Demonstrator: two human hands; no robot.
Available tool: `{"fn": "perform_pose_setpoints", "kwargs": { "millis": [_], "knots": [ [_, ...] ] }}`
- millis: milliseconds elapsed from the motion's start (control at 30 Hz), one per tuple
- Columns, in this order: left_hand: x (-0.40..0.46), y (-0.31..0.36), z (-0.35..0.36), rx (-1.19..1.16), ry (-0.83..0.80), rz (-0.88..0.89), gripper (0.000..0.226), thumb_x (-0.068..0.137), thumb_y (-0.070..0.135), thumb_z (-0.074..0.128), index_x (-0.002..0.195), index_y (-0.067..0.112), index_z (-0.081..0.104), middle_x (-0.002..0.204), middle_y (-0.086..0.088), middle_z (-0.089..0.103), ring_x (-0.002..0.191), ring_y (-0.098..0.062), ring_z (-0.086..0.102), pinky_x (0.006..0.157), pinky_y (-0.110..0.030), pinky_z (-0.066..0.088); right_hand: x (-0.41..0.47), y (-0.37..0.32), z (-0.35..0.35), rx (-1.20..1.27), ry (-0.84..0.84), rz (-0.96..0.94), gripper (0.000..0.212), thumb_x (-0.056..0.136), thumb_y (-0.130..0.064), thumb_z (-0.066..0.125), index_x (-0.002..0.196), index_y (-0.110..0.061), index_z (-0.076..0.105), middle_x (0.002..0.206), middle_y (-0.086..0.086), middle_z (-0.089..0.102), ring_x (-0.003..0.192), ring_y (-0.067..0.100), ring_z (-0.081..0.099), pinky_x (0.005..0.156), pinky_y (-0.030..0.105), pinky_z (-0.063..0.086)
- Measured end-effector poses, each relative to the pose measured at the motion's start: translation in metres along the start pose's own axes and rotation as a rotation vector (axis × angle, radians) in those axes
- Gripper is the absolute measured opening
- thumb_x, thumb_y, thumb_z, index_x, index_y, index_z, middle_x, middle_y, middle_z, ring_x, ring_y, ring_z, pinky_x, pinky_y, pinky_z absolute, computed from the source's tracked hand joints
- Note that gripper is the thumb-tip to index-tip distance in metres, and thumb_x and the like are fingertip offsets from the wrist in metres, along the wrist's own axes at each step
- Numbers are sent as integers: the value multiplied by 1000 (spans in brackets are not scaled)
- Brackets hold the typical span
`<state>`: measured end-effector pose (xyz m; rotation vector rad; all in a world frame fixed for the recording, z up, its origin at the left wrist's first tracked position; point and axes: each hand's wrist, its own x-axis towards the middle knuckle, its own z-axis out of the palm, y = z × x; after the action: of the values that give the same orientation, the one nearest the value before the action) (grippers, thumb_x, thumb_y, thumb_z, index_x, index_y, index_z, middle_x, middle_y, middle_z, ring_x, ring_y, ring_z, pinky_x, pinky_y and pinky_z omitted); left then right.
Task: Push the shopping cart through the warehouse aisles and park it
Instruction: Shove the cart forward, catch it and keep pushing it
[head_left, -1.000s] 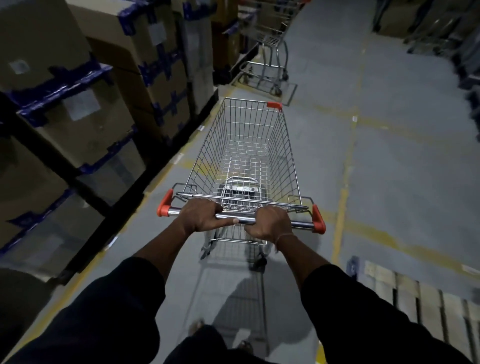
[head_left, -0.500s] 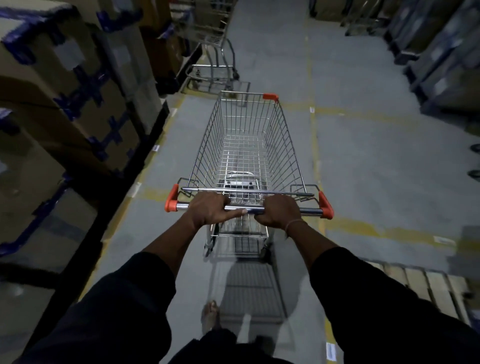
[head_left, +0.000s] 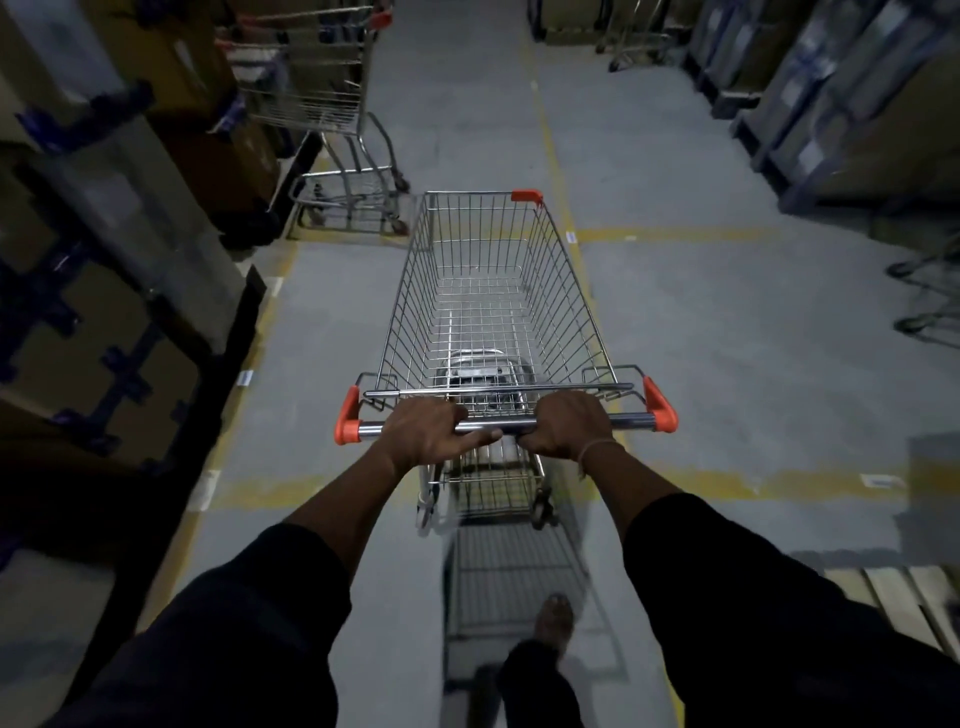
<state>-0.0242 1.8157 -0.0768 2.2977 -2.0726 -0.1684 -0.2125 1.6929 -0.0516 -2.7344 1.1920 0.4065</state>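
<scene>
Here the shopping cart (head_left: 493, 312) stands lengthwise in the middle of a grey warehouse aisle, its wire basket bare and its nose pointing up the floor (head_left: 727, 338). Both hands sit on the chrome handle bar (head_left: 628, 419), between its two orange end caps. The left hand (head_left: 428, 434) has its fingers (head_left: 457, 413) curled over the top of the bar and the thumb lying along the underside; the right hand (head_left: 569, 423) wraps the bar the same way, its fingers closed round the tube, with a thin band at the wrist. The two hands are near each other, close to the middle of the bar. Dark sleeves cover both forearms up to just below the elbows.

To the left, cardboard boxes (head_left: 104, 312) bound with blue strapping are stacked along the aisle edge, blurred. Ahead and to the left, a second cart (head_left: 322, 104) is parked against those stacks, just off the front left corner of the held cart and apart from it. Yellow lines (head_left: 675, 235) cross and run down the floor. On the right, more wrapped stacks (head_left: 831, 104) line the far side, and what may be parts of another cart (head_left: 924, 296) show at the right edge, too cut off to be sure. A wooden pallet (head_left: 898, 597) lies at lower right. One foot (head_left: 555, 616) shows below the cart's rear wheels.
</scene>
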Motion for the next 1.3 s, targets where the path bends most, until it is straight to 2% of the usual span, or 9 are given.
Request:
{"fn": "perform_pose_setpoints", "kwargs": {
  "millis": [167,367,500,733,900,1000,1100,1200,1300],
  "knots": [
    [105,-24,-9,43,62,19,83,83,94,21,72,23,63,56,6,54,55,-15,57,55,-26,39,90,45,-32,-7,30,-12,48,77,-65,62,86,-19,71,89,6,72,89,29,70,80,35,55],
    [222,-43,-13,5,91,25,74,87,90,33,61,23,49,50,6,50,46,-12,50,52,-24,29,189,106,-66,-33,37,-53,49,81,-63,65,94,-17,75,99,7,75,97,31,69,83,34,52],
    [283,-53,-14,10,113,-1,78,85,92,30,55,22,46,46,5,46,42,-10,47,48,-23,23,248,137,-84,-36,8,-66,51,80,-66,66,92,-17,74,96,7,74,96,30,70,83,35,52],
    [390,-82,-18,45,112,-49,87,84,95,26,61,20,62,49,4,54,47,-12,55,50,-23,32,352,177,-116,-31,-5,-104,42,80,-62,64,83,-21,69,89,6,72,90,30,69,79,34,53],
    [480,-113,-26,26,117,-60,85,83,96,24,62,22,60,51,4,55,49,-12,55,51,-24,38,441,202,-146,-50,-5,-85,41,81,-62,63,76,-21,60,78,3,59,87,30,68,75,33,48],
    [537,-136,-34,33,142,-48,82,84,95,26,59,23,57,50,5,52,47,-13,54,50,-24,32,497,216,-164,-44,4,-77,40,81,-60,63,75,-21,57,80,5,62,88,30,68,76,33,48],
    [588,-156,-43,18,153,-38,77,84,93,31,52,24,45,45,7,45,44,-12,49,49,-24,27,547,230,-181,-61,-7,-68,42,81,-62,62,80,-20,66,82,4,66,86,29,68,78,33,52],
    [649,-183,-49,28,114,-45,83,84,95,29,56,20,55,46,5,49,46,-14,54,52,-24,39,606,245,-201,-66,-10,-52,43,80,-61,63,86,-19,72,88,6,72,87,29,69,77,33,53],
    [704,-207,-55,10,109,-33,84,84,94,30,60,20,61,46,6,50,46,-13,55,52,-23,34,659,260,-216,-56,-3,-30,42,78,-62,64,81,-20,70,87,5,72,86,29,70,75,32,51]
  ]
}}
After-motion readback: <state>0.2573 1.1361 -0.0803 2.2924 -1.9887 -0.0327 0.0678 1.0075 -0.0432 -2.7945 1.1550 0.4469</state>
